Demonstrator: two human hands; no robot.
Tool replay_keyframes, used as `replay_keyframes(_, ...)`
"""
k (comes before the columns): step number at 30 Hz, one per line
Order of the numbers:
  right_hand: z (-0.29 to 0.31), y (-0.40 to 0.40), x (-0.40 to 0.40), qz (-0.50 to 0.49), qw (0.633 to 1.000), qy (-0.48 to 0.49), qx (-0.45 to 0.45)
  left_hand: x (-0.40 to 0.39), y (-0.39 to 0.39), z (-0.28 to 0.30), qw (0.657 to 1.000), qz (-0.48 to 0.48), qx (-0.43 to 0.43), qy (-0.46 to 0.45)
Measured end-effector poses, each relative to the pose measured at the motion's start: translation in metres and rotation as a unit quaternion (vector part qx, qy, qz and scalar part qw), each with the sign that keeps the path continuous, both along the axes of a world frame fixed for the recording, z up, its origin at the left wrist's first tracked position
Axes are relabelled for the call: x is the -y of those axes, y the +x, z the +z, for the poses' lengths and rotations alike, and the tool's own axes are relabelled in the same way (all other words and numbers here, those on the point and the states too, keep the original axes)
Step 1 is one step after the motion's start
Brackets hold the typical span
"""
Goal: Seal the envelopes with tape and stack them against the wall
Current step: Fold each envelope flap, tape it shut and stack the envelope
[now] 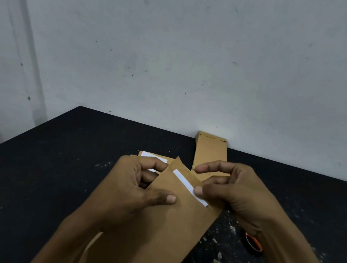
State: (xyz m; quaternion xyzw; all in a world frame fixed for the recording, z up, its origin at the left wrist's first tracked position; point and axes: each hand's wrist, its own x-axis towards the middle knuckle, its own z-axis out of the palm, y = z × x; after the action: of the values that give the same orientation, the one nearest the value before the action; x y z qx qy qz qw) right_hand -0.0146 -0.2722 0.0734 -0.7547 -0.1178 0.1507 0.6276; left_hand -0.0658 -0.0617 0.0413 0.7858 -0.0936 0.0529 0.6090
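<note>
Hands, left (130, 183) and right (233, 190), pinch flat brown paper envelope (154, 234) by its white strip (189, 186).

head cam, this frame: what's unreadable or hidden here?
- Tape roll, head view: mostly behind the right hand and wrist; only an orange and black arc shows.
- Held envelope: lower end cut off by the bottom edge; left hand covers its left side.
- Envelopes on the table: hidden behind the left hand, count unclear.
- Stack at the wall: near end behind right fingers; count too small to tell.
</note>
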Motion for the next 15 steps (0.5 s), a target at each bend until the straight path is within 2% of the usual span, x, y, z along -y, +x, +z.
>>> replay_keyframes(5,-0.007,-0.011,0.000,-0.030,0.973,-0.033,0.225,0.004,0.003,-0.003,0.996,0.058,0.042,-0.051)
replay_keyframes(8,-0.011,-0.015,-0.001,-0.013,0.967,-0.059,0.247,0.008,0.004,-0.003,0.993,0.071,0.058,-0.079)
replay_keyframes(15,-0.020,-0.014,-0.003,-0.032,0.968,0.005,0.247,0.017,0.008,-0.002,0.987,0.098,0.069,-0.110)
